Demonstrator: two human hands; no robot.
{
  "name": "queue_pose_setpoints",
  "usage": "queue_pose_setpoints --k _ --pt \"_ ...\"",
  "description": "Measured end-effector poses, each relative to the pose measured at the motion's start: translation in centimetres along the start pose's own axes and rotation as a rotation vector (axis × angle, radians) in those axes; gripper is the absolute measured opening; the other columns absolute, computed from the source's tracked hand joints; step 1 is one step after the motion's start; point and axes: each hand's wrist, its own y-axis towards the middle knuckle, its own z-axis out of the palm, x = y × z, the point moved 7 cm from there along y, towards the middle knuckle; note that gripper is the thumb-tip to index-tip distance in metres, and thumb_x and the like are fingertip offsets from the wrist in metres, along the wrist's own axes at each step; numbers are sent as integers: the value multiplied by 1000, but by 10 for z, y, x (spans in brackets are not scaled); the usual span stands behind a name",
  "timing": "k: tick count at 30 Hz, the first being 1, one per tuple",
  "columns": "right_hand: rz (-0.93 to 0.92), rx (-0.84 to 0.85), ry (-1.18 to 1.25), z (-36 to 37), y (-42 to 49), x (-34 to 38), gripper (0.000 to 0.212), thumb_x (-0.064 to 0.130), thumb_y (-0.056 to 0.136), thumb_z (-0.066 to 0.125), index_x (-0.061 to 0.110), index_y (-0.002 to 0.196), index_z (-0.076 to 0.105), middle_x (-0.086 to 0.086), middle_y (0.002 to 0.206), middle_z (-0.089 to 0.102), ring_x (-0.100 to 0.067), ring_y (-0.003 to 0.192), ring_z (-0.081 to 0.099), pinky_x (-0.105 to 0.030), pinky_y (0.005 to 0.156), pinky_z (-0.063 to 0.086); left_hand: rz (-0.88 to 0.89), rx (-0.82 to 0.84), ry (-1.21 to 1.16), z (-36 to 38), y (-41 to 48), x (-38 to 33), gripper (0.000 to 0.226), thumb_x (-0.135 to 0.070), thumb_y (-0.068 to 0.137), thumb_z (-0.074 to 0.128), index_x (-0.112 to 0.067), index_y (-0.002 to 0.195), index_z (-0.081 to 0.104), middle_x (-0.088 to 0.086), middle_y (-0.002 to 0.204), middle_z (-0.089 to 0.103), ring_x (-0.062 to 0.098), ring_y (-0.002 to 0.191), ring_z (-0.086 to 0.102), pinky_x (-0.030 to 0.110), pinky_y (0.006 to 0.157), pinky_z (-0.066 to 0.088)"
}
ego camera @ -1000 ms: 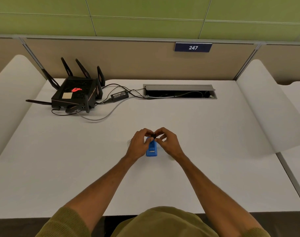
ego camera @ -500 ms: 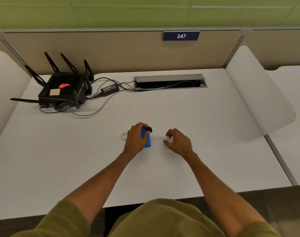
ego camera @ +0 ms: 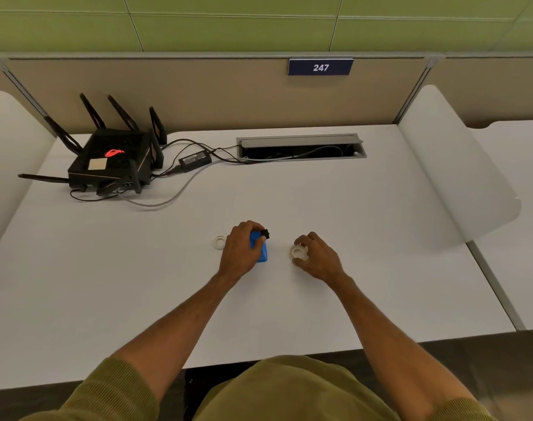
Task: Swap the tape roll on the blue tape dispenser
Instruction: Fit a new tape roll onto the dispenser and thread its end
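While gripping the dispenser (ego camera: 261,253) on the counter (ego camera: 365,226), left hand (ego camera: 239,253) fingers curled round it and right hand (ego camera: 318,257) fingers curled round the roll (ego camera: 298,252) just beside, treat that roll as probably light, stiff and slick: pinch its rim.

A white desk (ego camera: 380,226) is bounded at the rear by a beige partition (ego camera: 198,92) carrying a blue plate (ego camera: 320,67) marked 247. Green wall panels (ego camera: 228,22) stand above it. At rear left sits a black router (ego camera: 113,165) with raised antennas and a lit red emblem. A black power adapter (ego camera: 195,159) lies just beside it. Cables (ego camera: 225,153) run into an open cable well (ego camera: 298,140) at rear centre.
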Motion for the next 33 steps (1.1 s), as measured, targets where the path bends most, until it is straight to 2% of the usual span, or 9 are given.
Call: queue_pose_setpoints --k 5,7,11,18,24,33 --pt "-10 -53 344 -5 3 8 48 27 95 79 22 140 63 -7 130 63 -28 105 74 -44 99 61 -21 23 -47 1 -5 5 22 -22 101 64 -19 123 63 -5 124 70 17 118 62 39 104 53" --pt "-27 -42 450 -5 5 14 43 25 96 78 22 138 66 -9 130 63 -30 107 74 -46 97 63 -28 35 -60 2 -7 6 24 -22 102 64 -19 125 63 -5 126 70 17 120 63 38 106 53" --pt "-6 2 635 -5 11 22 39 25 98 76 26 136 67 -4 133 65 -29 112 73 -50 103 62 -56 26 -70 0 -7 9 25 -22 102 64 -19 127 63 -4 128 70 17 122 62 39 109 52" --pt "-24 30 808 -7 17 33 41 18 96 78 18 135 66 -9 130 70 -38 111 73 -54 109 58 -40 -10 -80 -8 -6 7 22 -24 102 64 -19 123 64 -3 122 71 17 118 62 40 106 54" --pt "-33 30 981 -12 19 40 35 15 101 72 15 136 65 -13 130 73 -34 113 78 -55 112 56 -29 -30 -94 -12 -7 2 22 -26 101 66 -18 121 63 -3 119 72 16 114 65 39 103 56" --pt "-49 48 956 -13 22 56 42 12 98 74 17 139 64 -6 137 70 -32 116 77 -53 111 57 8 -62 -64 -24 -2 -7 23 -26 102 65 -18 123 63 -3 120 72 14 113 67 35 104 57"
